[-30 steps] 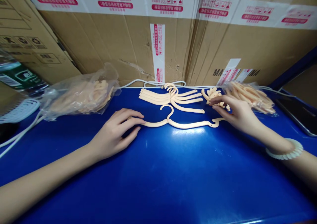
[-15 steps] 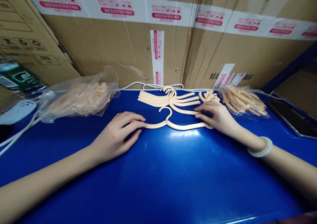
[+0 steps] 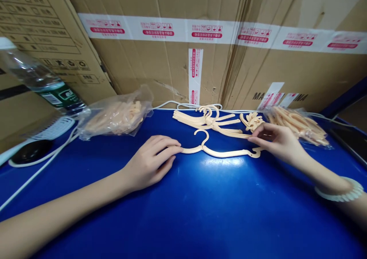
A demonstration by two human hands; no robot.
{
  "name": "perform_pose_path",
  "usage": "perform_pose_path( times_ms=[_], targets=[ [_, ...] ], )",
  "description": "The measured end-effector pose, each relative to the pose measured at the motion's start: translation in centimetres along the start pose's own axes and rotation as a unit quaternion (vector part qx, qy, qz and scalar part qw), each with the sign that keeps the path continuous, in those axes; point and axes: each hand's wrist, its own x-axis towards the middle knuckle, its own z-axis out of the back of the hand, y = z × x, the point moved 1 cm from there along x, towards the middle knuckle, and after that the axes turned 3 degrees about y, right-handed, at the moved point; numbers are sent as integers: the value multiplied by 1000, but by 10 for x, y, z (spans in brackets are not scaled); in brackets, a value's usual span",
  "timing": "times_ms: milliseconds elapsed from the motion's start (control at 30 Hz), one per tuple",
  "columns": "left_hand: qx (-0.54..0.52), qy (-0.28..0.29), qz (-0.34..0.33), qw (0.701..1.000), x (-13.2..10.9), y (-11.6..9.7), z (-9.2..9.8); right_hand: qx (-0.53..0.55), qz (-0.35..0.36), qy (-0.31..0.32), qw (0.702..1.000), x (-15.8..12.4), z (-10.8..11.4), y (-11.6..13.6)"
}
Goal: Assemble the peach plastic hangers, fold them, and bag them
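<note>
Head view: looked down on a blue table [image 3: 206, 220], with a stack of cream hangers [image 3: 189, 118] lying toward the back and a single hanger [image 3: 226, 154] flat in front of it. Judged both light, stiff and smooth, probably plastic, apt to slide or swivel at the centre joint; best held by the outer ends. Rested left hand [image 3: 150, 161] half-curled over the single hanger's left end; could not tell whether gripping or merely touching. Pinched the stack's nearest right-hand tip between nearly closed thumb and finger of right hand [image 3: 282, 142].
</note>
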Motion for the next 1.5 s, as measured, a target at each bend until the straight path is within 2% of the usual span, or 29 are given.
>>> perform_pose_path(
  times_ms=[233,400,533,633,833,933,1000,1067,1133,1233,1300,1367,1433,1500],
  targets=[
    [-40,-35,7,999,3,-7,2,95,-102,-85,987,1,7,3],
    [-20,-63,39,997,4,-8,5,155,-89,-117,977,-4,3,9],
    [-11,-68,65,996,4,-6,4,186,-56,-87,977,-12,-7,25],
    [-24,-49,74,996,2,-2,1,172,-35,-51,983,-18,-16,40],
    [-38,-7,35,999,-2,2,-3,172,5,-1,985,-22,-30,51],
    [-32,6,23,999,-4,2,-4,123,24,47,991,-22,-30,48],
    [-29,22,36,999,-6,1,-6,92,44,94,990,-22,-28,46],
    [-28,37,50,998,-8,1,-8,74,60,109,990,-21,-22,43],
    [-36,55,61,996,-8,0,-8,54,62,75,994,-18,-12,38],
    [-64,71,87,992,-8,-1,-9,-47,78,-25,995,-9,13,20],
    [-72,68,90,991,-8,-1,-9,-189,118,-69,972,-3,31,4],
    [-73,64,89,991,-8,-1,-10,-317,154,-73,933,2,43,-11],
    [-68,62,92,991,-7,-2,-11,-375,171,-48,910,6,46,-22],
    [-61,59,97,992,-6,-2,-11,-386,180,-19,905,7,41,-26]
  ],
)
